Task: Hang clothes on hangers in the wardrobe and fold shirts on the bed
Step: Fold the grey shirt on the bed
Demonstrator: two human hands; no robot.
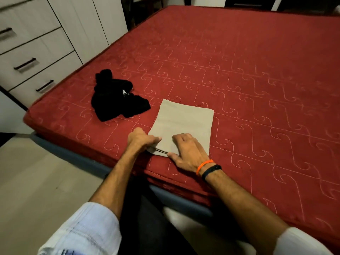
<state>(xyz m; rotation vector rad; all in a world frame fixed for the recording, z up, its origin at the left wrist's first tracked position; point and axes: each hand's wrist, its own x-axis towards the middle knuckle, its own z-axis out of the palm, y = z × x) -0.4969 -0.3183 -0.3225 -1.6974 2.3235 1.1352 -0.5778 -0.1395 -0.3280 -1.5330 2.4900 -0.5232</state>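
A beige garment point(184, 122) lies folded into a flat rectangle near the front edge of the red quilted bed point(248, 80). A thin dark cord shows at its near edge. My left hand point(141, 139) grips the garment's near left corner, thumb on top of the cloth. My right hand point(187, 151) rests on the near edge of the garment, fingers curled down onto the fabric and thumb at the cord. A crumpled black garment point(117, 100) lies on the bed to the left of the beige one, apart from both hands.
White drawers with dark handles point(33, 61) and wardrobe panels stand left of the bed. A pale floor point(36, 172) lies at the front left. The bed's grey-blue frame edge point(73, 155) runs below the mattress.
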